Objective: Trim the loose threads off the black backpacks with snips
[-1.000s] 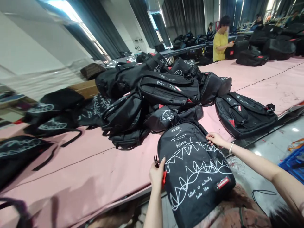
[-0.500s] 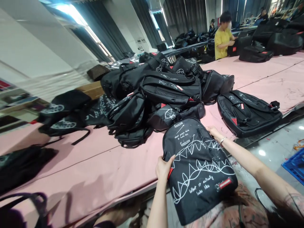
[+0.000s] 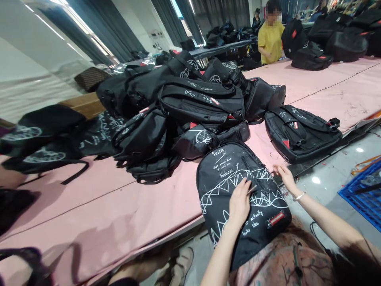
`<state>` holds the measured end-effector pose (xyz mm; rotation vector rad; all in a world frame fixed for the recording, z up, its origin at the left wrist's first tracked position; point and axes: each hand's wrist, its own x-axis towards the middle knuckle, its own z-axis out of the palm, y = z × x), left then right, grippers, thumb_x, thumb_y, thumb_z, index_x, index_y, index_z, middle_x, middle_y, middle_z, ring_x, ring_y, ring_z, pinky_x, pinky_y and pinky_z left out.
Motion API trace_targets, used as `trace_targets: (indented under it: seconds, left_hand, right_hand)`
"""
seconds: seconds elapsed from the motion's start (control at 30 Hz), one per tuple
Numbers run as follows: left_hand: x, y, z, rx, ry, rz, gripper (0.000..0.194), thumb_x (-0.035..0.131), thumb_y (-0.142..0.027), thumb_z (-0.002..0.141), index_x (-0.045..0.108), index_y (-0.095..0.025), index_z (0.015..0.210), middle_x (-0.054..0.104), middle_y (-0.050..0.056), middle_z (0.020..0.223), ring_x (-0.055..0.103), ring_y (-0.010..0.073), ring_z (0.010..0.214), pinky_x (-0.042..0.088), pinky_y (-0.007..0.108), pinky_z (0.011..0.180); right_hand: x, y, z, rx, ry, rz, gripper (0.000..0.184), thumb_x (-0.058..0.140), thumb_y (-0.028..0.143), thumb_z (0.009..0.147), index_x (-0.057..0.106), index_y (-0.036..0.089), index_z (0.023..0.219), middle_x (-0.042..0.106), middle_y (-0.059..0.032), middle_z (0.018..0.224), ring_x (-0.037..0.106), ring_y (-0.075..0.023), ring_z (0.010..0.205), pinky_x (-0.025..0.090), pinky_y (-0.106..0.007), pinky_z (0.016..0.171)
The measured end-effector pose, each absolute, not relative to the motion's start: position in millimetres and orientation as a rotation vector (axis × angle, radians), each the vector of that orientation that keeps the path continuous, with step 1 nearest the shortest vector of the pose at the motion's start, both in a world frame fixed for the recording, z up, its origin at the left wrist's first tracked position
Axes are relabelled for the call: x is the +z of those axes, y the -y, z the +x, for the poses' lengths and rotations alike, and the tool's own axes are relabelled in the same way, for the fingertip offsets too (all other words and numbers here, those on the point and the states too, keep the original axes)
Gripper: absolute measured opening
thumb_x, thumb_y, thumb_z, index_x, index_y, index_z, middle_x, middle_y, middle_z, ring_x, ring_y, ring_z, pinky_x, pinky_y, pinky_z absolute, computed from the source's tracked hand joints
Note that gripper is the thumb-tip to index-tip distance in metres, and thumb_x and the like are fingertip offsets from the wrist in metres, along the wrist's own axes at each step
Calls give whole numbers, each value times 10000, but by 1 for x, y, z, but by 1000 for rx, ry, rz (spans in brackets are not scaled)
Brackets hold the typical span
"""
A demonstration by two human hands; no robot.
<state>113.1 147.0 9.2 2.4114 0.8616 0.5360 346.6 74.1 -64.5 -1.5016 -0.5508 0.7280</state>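
A black backpack (image 3: pixel 214 186) with white scribbled lines and lettering leans on the pink table edge, its lower part against my lap. My left hand (image 3: pixel 240 200) lies over its front with the fingers drawn together. A small, thin shiny piece shows at those fingertips; its kind is unclear. Just off the backpack's right side, my right hand (image 3: pixel 285 176) is closed in a pinch. Whatever sits between its fingertips is too small to make out. A bracelet circles the right wrist.
Black backpacks (image 3: pixel 199 103) are heaped on the pink table (image 3: pixel 98 210) beyond mine. Another backpack (image 3: pixel 302 135) lies at the right edge. A blue crate (image 3: pixel 363 190) stands on the floor at right. A person in yellow (image 3: pixel 269 41) stands across the table.
My left hand has left the backpack's left edge and moved right onto its front. My right hand has come off the right edge, fingers pinched. The person in yellow has lowered a hand.
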Motion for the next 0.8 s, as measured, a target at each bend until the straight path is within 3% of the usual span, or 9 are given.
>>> trace_targets:
  seconds: [0.13,0.23,0.4,0.57,0.7,0.8]
  left_hand:
    - [-2,-144,138,295,-727,2446,418,434,-128,793,522,-173,1200,484,112,1311,397,253,1245,312,480,1027]
    - [7,-144,137,415,-788,2355,379,393,-178,840,525,-156,1195,504,121,1289,431,230,1216,327,441,1024]
    - [52,-115,137,522,-749,1872,330,380,-344,876,634,-204,1033,630,73,1110,559,211,1046,398,388,956]
    - [79,-72,167,404,-368,1782,410,340,-430,878,656,-220,1033,548,55,1243,453,239,1177,312,395,1027]
    - [71,-70,181,307,-298,1747,431,393,-389,864,520,-194,1227,534,80,1257,478,230,1158,346,384,1006]
    - [59,-88,174,314,-357,1876,420,474,-336,833,512,-202,1230,546,81,1240,518,212,1108,382,360,975]
  right_hand:
    - [-73,-29,323,752,510,-1544,597,524,660,687,615,191,1044,583,-117,1181,535,-266,1087,415,-428,925]
    - [-74,-2,306,781,465,-1564,609,478,677,709,616,191,1047,596,-133,1155,563,-278,1047,433,-456,900]
    - [-33,35,290,674,485,-1608,439,494,534,788,572,203,1066,583,-101,1140,528,-234,1071,383,-406,959]
    - [31,49,271,932,908,-1443,285,558,405,791,557,200,990,597,-39,884,567,-171,789,473,-300,723]
    - [40,50,265,994,817,-1449,179,493,376,832,518,199,844,487,42,639,433,-92,532,392,-205,508]
    - [24,63,278,952,655,-1495,220,452,404,847,532,204,892,462,46,636,414,-89,522,371,-197,498]
